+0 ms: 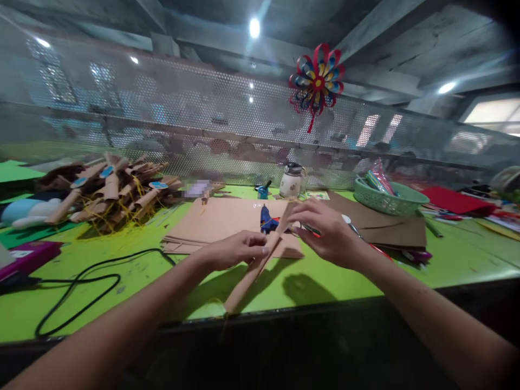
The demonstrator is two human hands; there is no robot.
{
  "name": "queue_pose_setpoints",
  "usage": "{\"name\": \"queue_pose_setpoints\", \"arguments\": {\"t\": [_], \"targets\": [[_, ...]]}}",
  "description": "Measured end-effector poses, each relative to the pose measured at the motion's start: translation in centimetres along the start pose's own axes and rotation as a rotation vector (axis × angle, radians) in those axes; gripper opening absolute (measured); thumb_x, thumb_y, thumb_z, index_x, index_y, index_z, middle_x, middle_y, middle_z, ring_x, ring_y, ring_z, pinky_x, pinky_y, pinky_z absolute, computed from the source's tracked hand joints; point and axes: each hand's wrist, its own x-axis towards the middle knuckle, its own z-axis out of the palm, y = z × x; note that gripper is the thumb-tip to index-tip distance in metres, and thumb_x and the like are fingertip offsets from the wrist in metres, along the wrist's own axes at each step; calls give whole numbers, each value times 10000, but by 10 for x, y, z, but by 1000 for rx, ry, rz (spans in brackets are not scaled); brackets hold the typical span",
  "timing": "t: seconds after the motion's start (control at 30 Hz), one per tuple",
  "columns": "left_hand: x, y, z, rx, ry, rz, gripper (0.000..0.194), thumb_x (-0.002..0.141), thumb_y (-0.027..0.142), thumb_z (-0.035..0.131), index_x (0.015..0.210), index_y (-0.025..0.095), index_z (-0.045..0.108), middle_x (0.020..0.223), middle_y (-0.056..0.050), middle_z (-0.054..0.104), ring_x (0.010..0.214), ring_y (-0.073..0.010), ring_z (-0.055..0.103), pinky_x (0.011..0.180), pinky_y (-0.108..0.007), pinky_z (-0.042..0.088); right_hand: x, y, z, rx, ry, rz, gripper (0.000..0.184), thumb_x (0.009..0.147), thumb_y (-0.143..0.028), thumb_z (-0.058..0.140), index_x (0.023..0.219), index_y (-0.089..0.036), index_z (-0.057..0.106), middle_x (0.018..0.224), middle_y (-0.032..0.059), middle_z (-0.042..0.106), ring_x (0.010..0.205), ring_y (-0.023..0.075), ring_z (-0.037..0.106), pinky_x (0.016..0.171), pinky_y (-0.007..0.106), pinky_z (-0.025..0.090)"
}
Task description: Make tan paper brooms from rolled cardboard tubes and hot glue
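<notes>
the left hand (pixel 233 251) and right hand (pixel 325 230) both grip the brown paper roll (pixel 247 283), slanted from centre to lower centre of the frame; uneven finger pressure could crease it.

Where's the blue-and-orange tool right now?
Head view, near centre: the blue-and-orange tool sits on the tan paper, beyond and right of the left hand, partly behind the rolled paper.

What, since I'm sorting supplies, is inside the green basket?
The basket holds plastic-wrapped pink and green items. Its front wall and those items cover the bottom, so anything there cannot be seen.
</notes>
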Motion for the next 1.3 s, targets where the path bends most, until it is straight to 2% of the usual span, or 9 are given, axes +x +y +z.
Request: {"name": "queue_pose_setpoints", "arguments": {"t": [0.13,0.23,0.37,0.53,0.7,0.83,1.0,1.1,1.3], "targets": [[10,19,10,382,-159,58,136,772,256,578,669,167,578,582,33,401,536,-111,334,502,-226,266,1,-12,0,-126,-396,-81,131,845,-164,563,926,-168,667,904,85,648,906,223,545,798,360,414],[19,25,18,535,-263,60,78,734,171,552,671,174,597,552,34,424,508,-112,352,482,-223,268,-9,-6,9,-97,-493,-13,125,838,-155,575,882,-168,692,841,76,655,797,196,572,708,311,414],[30,25,22,661,-295,42,122,691,119,536,687,173,646,544,24,504,494,-117,394,472,-221,280,-30,12,18,73,-512,66,180,868,-177,535,869,-161,714,832,63,665,711,148,581,642,257,407],[44,25,27,940,-350,-107,254,664,70,502,816,158,685,636,18,603,554,-115,441,533,-212,321,-49,32,33,210,-448,145,200,857,-280,574,888,-153,727,766,55,658,686,140,580,636,232,411],[45,13,37,1031,-289,-159,321,719,129,490,978,148,678,783,-40,673,609,-132,495,543,-221,333,-60,36,48,264,-443,183,206,831,-292,603,883,-140,733,778,64,666,663,145,576,615,230,419],[40,5,39,1067,-235,-172,321,738,163,493,1005,155,670,836,-56,684,646,-142,538,552,-220,349,-63,37,53,261,-447,185,213,840,-289,584,891,-141,729,778,63,667,678,149,575,623,233,425],[36,8,40,1053,-174,-188,339,800,315,475,1035,160,664,814,-62,680,633,-148,542,535,-225,354,-63,44,56,297,-462,194,225,849,-300,570,892,-136,718,795,64,674,704,154,586,637,237,435],[35,4,41,1047,-134,-181,331,808,368,475,953,165,693,749,-54,673,594,-139,530,537,-228,356,-63,48,59,335,-480,204,220,847,-300,574,889,-134,712,789,54,677,706,151,589,636,232,438],[39,-13,34,1031,-136,-117,293,799,330,506,959,177,699,746,-33,673,572,-113,517,527,-204,345,-65,48,64,310,-463,201,166,831,-245,592,872,-124,698,784,54,664,702,151,581,637,236,439]]}}
